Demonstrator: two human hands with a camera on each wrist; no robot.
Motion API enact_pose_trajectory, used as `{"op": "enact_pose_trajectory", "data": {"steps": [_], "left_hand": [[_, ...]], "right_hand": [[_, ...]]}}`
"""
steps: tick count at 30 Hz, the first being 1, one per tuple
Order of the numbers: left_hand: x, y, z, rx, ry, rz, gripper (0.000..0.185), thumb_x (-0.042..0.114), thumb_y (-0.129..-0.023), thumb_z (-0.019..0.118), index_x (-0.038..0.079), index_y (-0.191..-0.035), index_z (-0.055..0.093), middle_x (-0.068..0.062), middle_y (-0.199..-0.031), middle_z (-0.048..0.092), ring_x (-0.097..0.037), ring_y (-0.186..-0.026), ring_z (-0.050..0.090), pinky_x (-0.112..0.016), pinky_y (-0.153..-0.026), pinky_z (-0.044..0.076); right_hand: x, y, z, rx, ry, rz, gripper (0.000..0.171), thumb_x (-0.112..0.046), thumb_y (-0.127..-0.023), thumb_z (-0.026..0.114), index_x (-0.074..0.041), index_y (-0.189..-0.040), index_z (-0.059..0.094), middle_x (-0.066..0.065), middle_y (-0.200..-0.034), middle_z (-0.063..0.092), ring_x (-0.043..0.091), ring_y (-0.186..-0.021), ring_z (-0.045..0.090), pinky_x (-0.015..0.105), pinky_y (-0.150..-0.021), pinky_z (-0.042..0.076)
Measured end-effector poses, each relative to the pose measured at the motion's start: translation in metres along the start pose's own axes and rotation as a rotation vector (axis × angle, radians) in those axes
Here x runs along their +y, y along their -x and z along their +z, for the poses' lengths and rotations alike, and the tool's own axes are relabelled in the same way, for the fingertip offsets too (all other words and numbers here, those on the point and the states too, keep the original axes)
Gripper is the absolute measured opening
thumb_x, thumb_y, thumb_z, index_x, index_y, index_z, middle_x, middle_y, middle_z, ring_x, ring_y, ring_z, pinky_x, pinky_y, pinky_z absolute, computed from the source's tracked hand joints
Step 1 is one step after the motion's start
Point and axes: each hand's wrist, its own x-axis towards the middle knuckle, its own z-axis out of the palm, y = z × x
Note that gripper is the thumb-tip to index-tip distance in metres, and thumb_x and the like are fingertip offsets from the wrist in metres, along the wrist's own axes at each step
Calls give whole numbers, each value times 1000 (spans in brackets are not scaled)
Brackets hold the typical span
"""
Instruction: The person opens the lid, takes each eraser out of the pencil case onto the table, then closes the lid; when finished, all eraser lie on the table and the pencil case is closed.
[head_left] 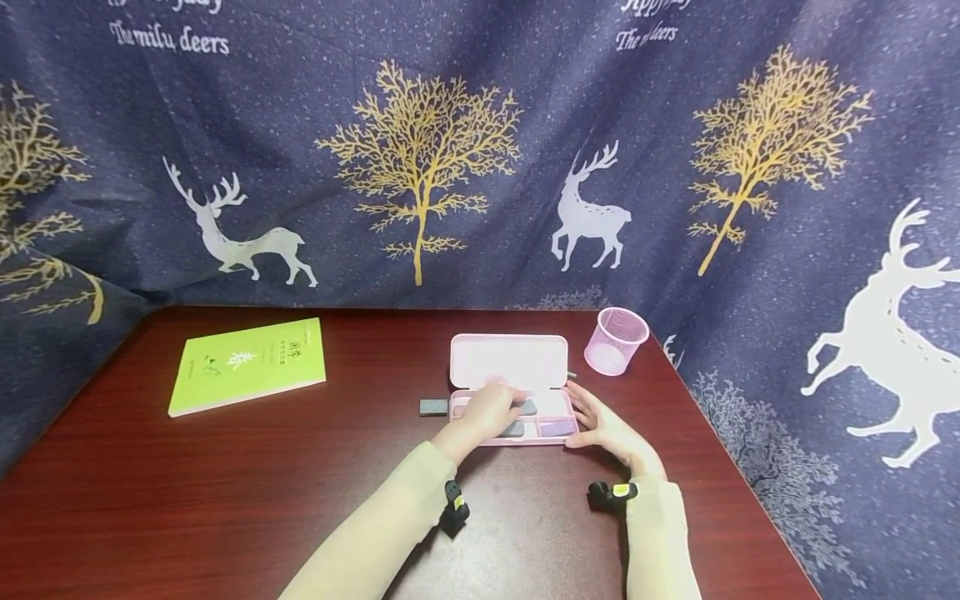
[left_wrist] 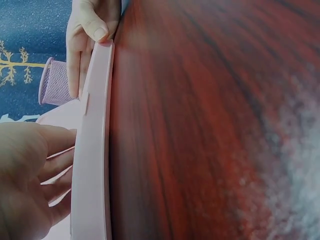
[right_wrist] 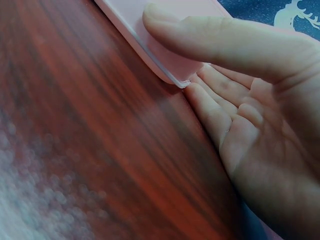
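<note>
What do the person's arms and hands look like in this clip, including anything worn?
Both arms wear long pale cream sleeves reaching the wrists. A small black camera unit is strapped at each wrist; the right one shows a yellow mark. The left hand and right hand are bare, with no gloves, and no rings are visible.

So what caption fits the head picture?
Left hand reaches into an open pink pencil case; right hand steadies its corner.

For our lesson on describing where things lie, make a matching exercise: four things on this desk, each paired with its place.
Things:
1. green book
2. pink mesh cup
3. pink case
4. small grey block

Places:
A. just left of the case
B. far left of the table
C. under both hands, lid open
D. right of the case lid

Pairs: 1-B, 2-D, 3-C, 4-A
</note>
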Motion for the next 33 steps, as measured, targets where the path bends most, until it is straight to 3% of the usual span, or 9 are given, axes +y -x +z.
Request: {"op": "enact_pose_trajectory", "data": {"steps": [6,15,25,33], "left_hand": [[1,-1,-2,-18,37,-2,29,11,-92,65,11,-120,71,-5,-118,71,-20,-116,64,-34,-97,52],[-2,-3,0,6,109,56,26,4,-90,65,5,-115,72,-9,-113,72,-23,-108,66,-33,-93,53],[-1,-2,-3,1,154,43,24,3,-90,64,6,-112,73,-8,-116,72,-24,-116,64,-35,-101,49],[0,-1,1,-18,194,55,21,3,-92,62,5,-110,72,-9,-113,72,-23,-111,66,-34,-96,52]], "right_hand": [[-1,-1,0,2,2,3,103,1,-79,74,4,-154,4,30,-160,4,50,-146,8,10,-98,41],[-1,-3,0,-2,8,-6,103,2,-79,74,4,-154,4,30,-160,4,50,-146,8,10,-99,41],[-2,-4,0,-9,23,-5,102,1,-80,74,4,-154,4,30,-160,4,51,-146,8,11,-99,41],[-1,0,0,-5,15,20,104,1,-79,75,2,-155,3,29,-160,3,50,-146,7,10,-98,41]]}}
